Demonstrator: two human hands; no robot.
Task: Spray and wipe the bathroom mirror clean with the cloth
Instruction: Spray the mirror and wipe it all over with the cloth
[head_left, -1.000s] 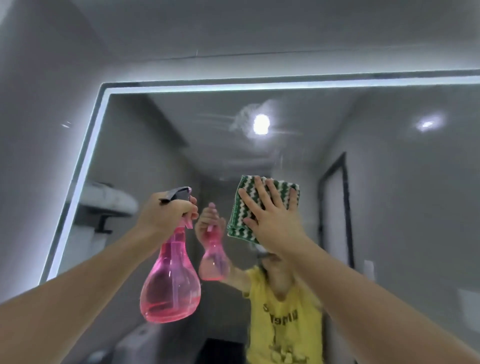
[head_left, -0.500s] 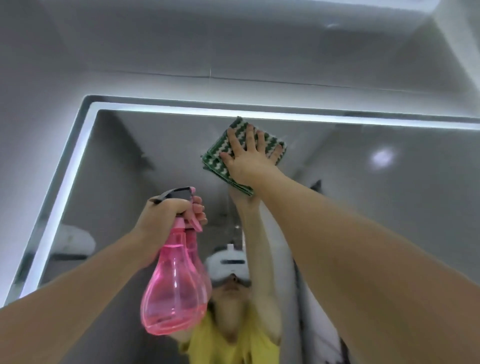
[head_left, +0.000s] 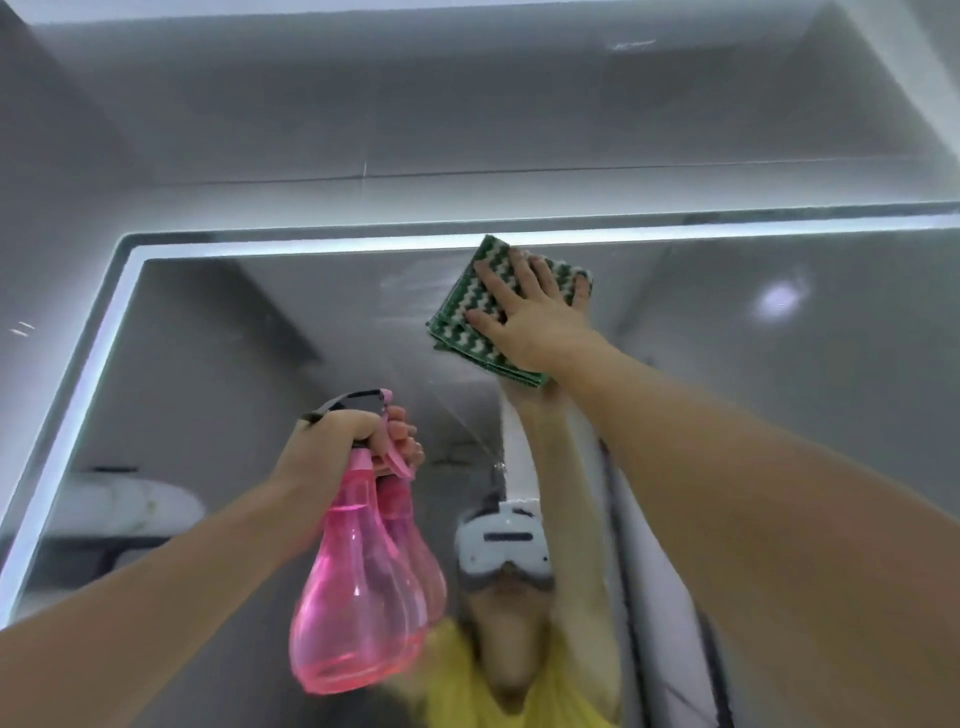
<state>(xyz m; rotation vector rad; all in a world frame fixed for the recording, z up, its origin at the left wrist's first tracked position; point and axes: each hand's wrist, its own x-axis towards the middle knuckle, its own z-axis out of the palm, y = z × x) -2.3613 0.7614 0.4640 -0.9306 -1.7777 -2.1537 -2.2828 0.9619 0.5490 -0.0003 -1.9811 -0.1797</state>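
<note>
The wiping step looks to be in hand. The right hand lies flat, fingers spread and straight, pressing the folded green-and-white zigzag cloth against the bathroom mirror; its grip is apart, the cloth pinned by palm pressure alone. The cloth sits under that palm, its far corner just touching the mirror's lit top edge.

Below and to the left of the cloth, the left hand has its grip clamped round the neck of the pink spray bottle, fingers on the trigger. The bottle hangs nearly upright, long axis vertical, fat base down, nozzle pointing at the glass.

A faint smear shows on the glass left of the cloth, so the next move probably calls for steady pressure while sweeping sideways beneath the lit edge.
</note>
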